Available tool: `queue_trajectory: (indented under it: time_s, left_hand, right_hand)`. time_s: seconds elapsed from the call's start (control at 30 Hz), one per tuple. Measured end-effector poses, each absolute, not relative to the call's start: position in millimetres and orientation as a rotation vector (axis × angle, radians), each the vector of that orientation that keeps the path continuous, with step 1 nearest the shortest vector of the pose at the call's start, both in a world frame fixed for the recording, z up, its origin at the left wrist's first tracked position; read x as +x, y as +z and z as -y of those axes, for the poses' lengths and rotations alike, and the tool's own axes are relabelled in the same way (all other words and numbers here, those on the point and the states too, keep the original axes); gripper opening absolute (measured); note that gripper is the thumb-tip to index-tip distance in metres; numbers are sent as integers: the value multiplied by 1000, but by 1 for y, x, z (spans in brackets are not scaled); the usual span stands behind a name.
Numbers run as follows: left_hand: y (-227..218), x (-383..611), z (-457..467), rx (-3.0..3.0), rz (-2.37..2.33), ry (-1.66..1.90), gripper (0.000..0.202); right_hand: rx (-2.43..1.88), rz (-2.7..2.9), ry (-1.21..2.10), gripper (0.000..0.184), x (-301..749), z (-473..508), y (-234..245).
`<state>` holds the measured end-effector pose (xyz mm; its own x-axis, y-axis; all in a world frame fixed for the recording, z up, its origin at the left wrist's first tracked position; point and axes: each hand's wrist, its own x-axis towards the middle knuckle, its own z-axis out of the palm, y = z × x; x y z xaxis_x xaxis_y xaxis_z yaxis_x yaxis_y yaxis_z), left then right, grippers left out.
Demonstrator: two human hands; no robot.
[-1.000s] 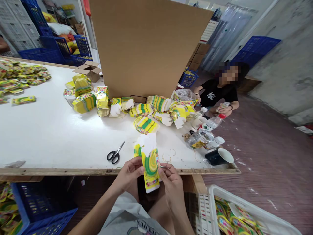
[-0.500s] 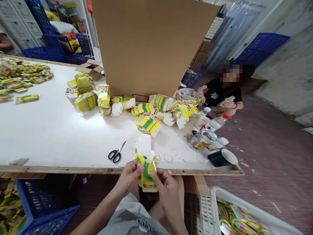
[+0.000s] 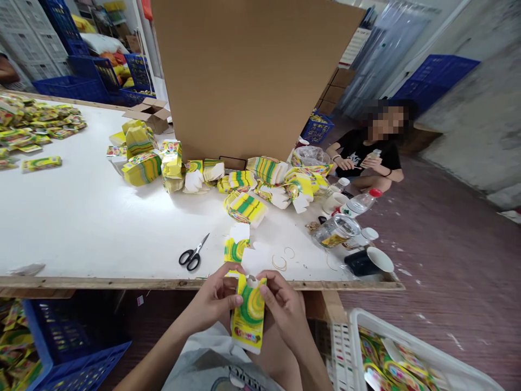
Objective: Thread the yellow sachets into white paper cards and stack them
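Over my lap I hold a small yellow and green printed carton [image 3: 249, 317], its white end flap at the top by the table edge. My left hand [image 3: 220, 297] grips its left side, and my right hand [image 3: 283, 300] grips the upper right side. Just beyond my fingers, another carton piece [image 3: 236, 250] with a white flap lies on the white table [image 3: 101, 233]. Black-handled scissors [image 3: 194, 255] rest to the left of it. Thin rubber bands [image 3: 280, 262] lie to the right. Behind are bundles of flat cartons [image 3: 246, 208].
A large cardboard panel [image 3: 260, 76] stands across the table. Bottles, a clear jar [image 3: 337, 231] and a dark mug [image 3: 368, 262] crowd the right corner. A white crate [image 3: 354, 347] and blue crate [image 3: 77, 336] flank my legs. A person [image 3: 366, 152] sits at the right.
The carton in my hands has come down and toward me, away from the carton piece on the table. It looks fuller and more squared now. The person at the right has shifted their hands.
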<state>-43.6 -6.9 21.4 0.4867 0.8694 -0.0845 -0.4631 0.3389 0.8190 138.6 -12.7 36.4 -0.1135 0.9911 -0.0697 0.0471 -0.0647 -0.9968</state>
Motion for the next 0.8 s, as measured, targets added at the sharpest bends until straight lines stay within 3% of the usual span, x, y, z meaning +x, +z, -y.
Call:
queue_trajectory:
  time_s: [0.1,0.27,0.33,0.47,0.67,0.8]
  left_hand:
    - [21,-42,10,782,-546,905,39]
    - [16,-46,8,804,-569,909,70]
    - [13,-50,5,810,-600,899,63]
    - [3,-63,0,855,-740,957,50]
    - [-7,-84,-3,894,-822,988,54]
    - [-5,-97,-9,912,-788,961,51]
  right_hand:
    - [-1272,1375,1223,27,141,10,38]
    - [-1257,1259,1181,24,133,11,31]
    - [-1255,1228,1186,34,130,9,30]
    - [-1262,1416,1074,29,125,-1,34]
    - [-1475,1509,1355,37,99,-17,30]
    - [-1598,1646,1172,30,81,-26,22]
